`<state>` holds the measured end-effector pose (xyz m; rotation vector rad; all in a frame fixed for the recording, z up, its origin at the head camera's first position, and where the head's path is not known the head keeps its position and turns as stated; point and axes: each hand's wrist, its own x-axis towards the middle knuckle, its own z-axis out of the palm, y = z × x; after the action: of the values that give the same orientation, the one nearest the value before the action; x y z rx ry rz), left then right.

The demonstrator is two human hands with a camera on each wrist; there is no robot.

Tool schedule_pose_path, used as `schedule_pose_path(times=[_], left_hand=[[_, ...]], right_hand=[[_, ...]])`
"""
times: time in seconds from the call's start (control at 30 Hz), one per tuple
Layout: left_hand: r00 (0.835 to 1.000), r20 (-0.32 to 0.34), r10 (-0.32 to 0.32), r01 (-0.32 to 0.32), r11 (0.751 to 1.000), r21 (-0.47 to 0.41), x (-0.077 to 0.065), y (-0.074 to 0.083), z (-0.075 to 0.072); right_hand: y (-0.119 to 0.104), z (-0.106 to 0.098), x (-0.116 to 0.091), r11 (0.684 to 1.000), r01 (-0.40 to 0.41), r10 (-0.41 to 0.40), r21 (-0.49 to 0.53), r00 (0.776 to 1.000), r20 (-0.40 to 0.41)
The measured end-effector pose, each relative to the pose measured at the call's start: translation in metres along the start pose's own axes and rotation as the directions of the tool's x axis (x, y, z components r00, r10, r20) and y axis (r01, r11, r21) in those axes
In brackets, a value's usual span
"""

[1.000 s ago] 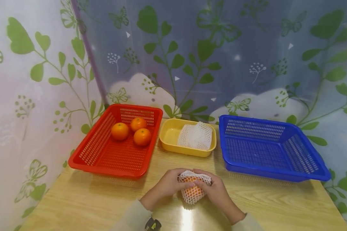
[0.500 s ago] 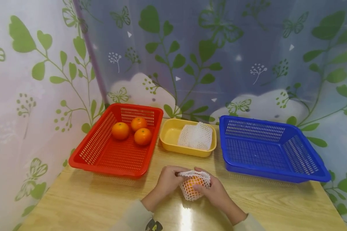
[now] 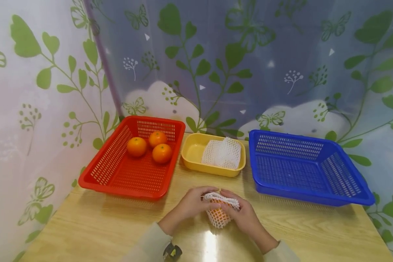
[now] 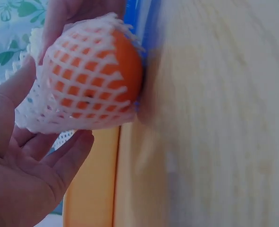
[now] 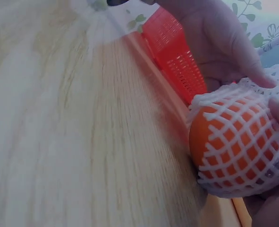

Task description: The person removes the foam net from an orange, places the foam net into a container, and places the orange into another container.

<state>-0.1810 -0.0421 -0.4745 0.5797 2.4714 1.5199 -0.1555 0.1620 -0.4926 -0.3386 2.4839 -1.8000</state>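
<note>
In the head view, an orange point(image 3: 216, 212) sits inside a white foam fruit net point(image 3: 221, 221) at the table's front middle. My left hand point(image 3: 190, 204) grips the net's upper rim from the left, thumb on the near side. From the right, my right hand point(image 3: 245, 215) holds the same rim, its thumb close to the left one. Bare peel of the orange point(image 4: 133, 61) shows at the net's lower end in the left wrist view. The right wrist view shows the foam mesh point(image 5: 243, 142) wrapped round the fruit, close over the table.
A red basket point(image 3: 124, 193) with 3 oranges point(image 3: 162, 153) stands at the back left. Behind the hands is a yellow tray point(image 3: 209, 169) holding more white foam nets point(image 3: 221, 153). A blue basket point(image 3: 291, 194) is at the back right, before a patterned curtain.
Half a second ago the left thumb was off the net's front and more orange showed; now it lies near the right thumb again. The net's rim looks more gathered. Baskets and tray stay put.
</note>
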Motion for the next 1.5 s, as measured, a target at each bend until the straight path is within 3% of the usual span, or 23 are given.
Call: schedule_pose_path(times=[0.13, 0.23, 0.5, 0.77, 0.97, 1.17, 1.3, 1.5], left_hand=[[0.998, 0.056, 0.009, -0.010, 1.000, 0.015, -0.0008, 0.0005, 0.0028], [0.998, 0.061, 0.030, -0.032, 0.999, 0.024, -0.0008, 0.0010, 0.0048], [0.998, 0.051, 0.031, -0.033, 0.999, 0.039, 0.0003, -0.0015, 0.0064], [0.997, 0.056, 0.059, -0.063, 0.995, 0.071, -0.0009, -0.0040, 0.0073], [0.995, -0.007, 0.100, -0.099, 0.994, 0.035, -0.0027, -0.0019, 0.0066], [0.998, 0.022, 0.064, -0.064, 0.998, 0.019, -0.0026, -0.0018, 0.0028], [0.996, 0.045, 0.072, -0.073, 0.997, 0.031, -0.0027, -0.0040, 0.0008], [0.994, 0.073, 0.080, -0.082, 0.996, 0.028, -0.0032, -0.0057, -0.0016]], right_hand=[[-0.0031, 0.0027, -0.0003, 0.997, -0.033, 0.042, 0.077, 0.992, -0.120], [-0.0047, 0.0033, 0.0003, 0.993, -0.034, 0.051, 0.112, 0.988, -0.147], [-0.0050, 0.0004, 0.0019, 0.993, 0.007, 0.001, 0.122, 0.998, -0.066], [-0.0027, -0.0028, -0.0018, 0.991, -0.072, 0.068, 0.116, 0.997, 0.038], [-0.0028, -0.0039, -0.0040, 0.992, -0.040, 0.025, 0.119, 0.992, 0.122], [-0.0024, -0.0026, -0.0050, 0.994, -0.026, 0.015, 0.104, 0.994, 0.110], [-0.0011, -0.0018, -0.0066, 0.994, -0.029, 0.017, 0.104, 0.993, 0.113], [-0.0001, -0.0027, -0.0063, 0.997, 0.042, -0.048, 0.060, 0.993, 0.112]])
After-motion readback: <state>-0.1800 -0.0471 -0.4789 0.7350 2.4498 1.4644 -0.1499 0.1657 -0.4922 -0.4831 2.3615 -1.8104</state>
